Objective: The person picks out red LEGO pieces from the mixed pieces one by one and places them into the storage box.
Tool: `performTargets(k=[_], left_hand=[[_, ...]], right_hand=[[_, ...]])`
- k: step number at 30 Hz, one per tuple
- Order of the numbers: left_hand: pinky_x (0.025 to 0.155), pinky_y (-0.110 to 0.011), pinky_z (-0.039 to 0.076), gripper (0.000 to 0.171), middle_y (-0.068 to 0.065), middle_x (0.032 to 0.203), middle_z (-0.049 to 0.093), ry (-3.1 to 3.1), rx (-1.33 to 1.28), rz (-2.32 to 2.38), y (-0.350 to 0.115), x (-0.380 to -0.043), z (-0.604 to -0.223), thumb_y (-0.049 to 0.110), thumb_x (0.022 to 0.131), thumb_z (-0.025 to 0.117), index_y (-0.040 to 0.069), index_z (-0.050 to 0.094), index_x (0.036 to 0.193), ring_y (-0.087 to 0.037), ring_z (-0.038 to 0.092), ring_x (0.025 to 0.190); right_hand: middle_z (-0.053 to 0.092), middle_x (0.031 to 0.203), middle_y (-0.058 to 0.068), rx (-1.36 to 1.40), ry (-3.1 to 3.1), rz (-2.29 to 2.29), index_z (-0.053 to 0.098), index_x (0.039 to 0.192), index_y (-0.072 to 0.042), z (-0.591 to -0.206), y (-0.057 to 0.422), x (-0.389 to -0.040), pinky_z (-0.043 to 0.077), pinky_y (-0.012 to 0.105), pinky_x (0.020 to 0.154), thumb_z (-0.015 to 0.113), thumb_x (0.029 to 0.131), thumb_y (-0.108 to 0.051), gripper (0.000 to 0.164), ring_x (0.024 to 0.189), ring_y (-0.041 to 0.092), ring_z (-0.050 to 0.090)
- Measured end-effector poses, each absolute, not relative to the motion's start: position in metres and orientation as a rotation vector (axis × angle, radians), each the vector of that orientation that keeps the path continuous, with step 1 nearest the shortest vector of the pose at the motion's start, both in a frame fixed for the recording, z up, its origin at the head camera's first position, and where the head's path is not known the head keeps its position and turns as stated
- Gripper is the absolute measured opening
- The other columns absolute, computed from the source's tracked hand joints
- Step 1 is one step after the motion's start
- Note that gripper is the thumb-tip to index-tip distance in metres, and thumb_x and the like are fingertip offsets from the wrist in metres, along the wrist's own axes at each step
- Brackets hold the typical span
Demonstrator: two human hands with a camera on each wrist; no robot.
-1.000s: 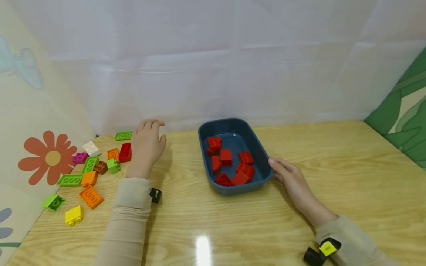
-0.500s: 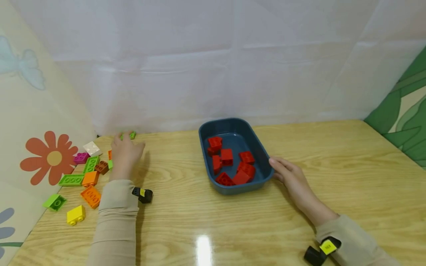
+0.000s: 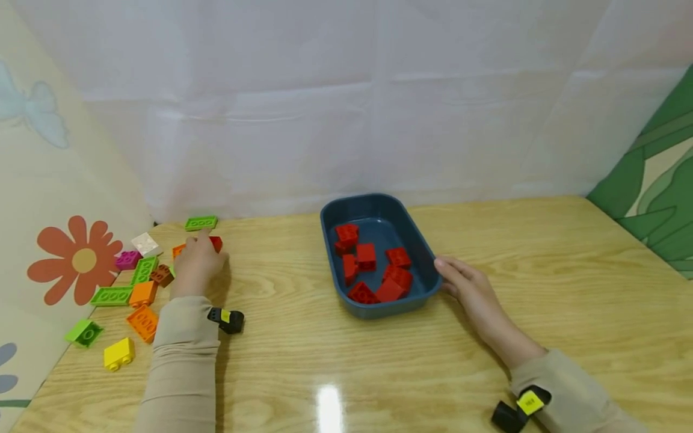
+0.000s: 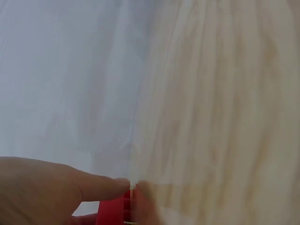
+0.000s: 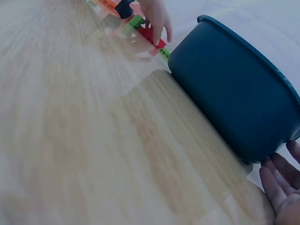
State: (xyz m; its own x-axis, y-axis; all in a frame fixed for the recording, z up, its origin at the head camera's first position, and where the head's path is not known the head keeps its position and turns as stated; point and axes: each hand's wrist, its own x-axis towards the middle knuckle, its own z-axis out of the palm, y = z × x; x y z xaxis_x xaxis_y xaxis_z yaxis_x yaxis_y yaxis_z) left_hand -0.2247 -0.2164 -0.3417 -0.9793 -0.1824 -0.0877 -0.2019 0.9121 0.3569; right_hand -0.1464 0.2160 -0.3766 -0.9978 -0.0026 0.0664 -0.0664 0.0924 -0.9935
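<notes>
My left hand [image 3: 196, 263] reaches down at the left and grips a red brick [image 3: 216, 243], most of which it hides. In the left wrist view, the thumb and a finger lie along the sides of that brick. My right hand [image 3: 476, 297] holds the near right corner of a dark blue plastic bin [image 3: 354, 310], thumb at the rim and fingers against the outer wall. Several red bricks [image 3: 366, 257] lie inside the bin.
Around the left hand lie loose toy bricks: a green one [image 3: 201, 223] behind it, a brown one [image 3: 162, 275], orange [image 3: 143, 293], magenta [image 3: 128, 260], white [image 3: 146, 244] and yellow [image 3: 119, 353]. A white cloth [image 3: 271, 120] hangs along the table's back edge.
My left hand has moved left and down onto the red brick, which lay uncovered beside it a second ago. The right hand and the bin have stayed in place.
</notes>
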Motion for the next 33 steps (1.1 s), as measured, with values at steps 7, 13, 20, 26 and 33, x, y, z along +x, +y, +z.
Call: performTargets(k=[7, 13, 20, 26, 33], left_hand=[[0.102, -0.069, 0.029, 0.063, -0.040, 0.139, 0.036, 3.041, -0.311, 0.618, -0.215, -0.227, -0.342, 0.000, 0.086, 0.042, -0.002, 0.023, 0.146, -0.052, 0.037, 0.123], [0.104, -0.070, 0.024, 0.057, -0.035, 0.139, 0.043, 3.064, -0.364, 0.676, -0.214, -0.228, -0.342, 0.000, 0.087, 0.042, -0.002, 0.031, 0.144, -0.048, 0.039, 0.124], [0.095, -0.061, 0.031, 0.049, -0.030, 0.131, 0.055, 3.273, -0.327, 0.760, -0.205, -0.229, -0.337, 0.012, 0.089, 0.054, 0.003, 0.046, 0.136, -0.043, 0.050, 0.111], [0.093, -0.058, 0.035, 0.046, -0.027, 0.126, 0.061, 3.378, -0.338, 0.779, -0.192, -0.231, -0.327, 0.005, 0.087, 0.050, 0.006, 0.051, 0.133, -0.043, 0.054, 0.107], [0.091, -0.059, 0.040, 0.048, -0.027, 0.125, 0.062, 3.394, -0.318, 0.805, -0.180, -0.229, -0.314, 0.012, 0.089, 0.053, 0.009, 0.048, 0.136, -0.043, 0.055, 0.103]], right_hand=[[0.061, 0.100, -0.026, 0.070, -2.325, 2.059, 0.046, 0.128, 0.014, -0.376, 0.217, -0.146, 0.052, 0.008, 0.076, 0.052, 0.094, -0.033, 0.058, 0.092, -0.008, 0.059], [0.060, 0.100, -0.026, 0.051, -2.342, 2.052, 0.046, 0.129, 0.013, -0.376, 0.216, -0.146, 0.052, 0.008, 0.076, 0.052, 0.094, -0.034, 0.058, 0.093, -0.008, 0.059], [0.060, 0.101, -0.026, 0.049, -2.358, 2.046, 0.043, 0.131, 0.015, -0.375, 0.216, -0.145, 0.052, 0.007, 0.076, 0.051, 0.094, -0.035, 0.062, 0.093, -0.008, 0.058], [0.061, 0.099, -0.026, 0.047, -2.336, 2.065, 0.046, 0.129, 0.013, -0.375, 0.216, -0.145, 0.052, 0.008, 0.075, 0.052, 0.094, -0.034, 0.059, 0.091, -0.007, 0.060], [0.063, 0.098, -0.025, 0.063, -2.296, 2.087, 0.046, 0.128, 0.015, -0.375, 0.215, -0.146, 0.053, 0.008, 0.075, 0.053, 0.094, -0.032, 0.058, 0.090, -0.006, 0.061]])
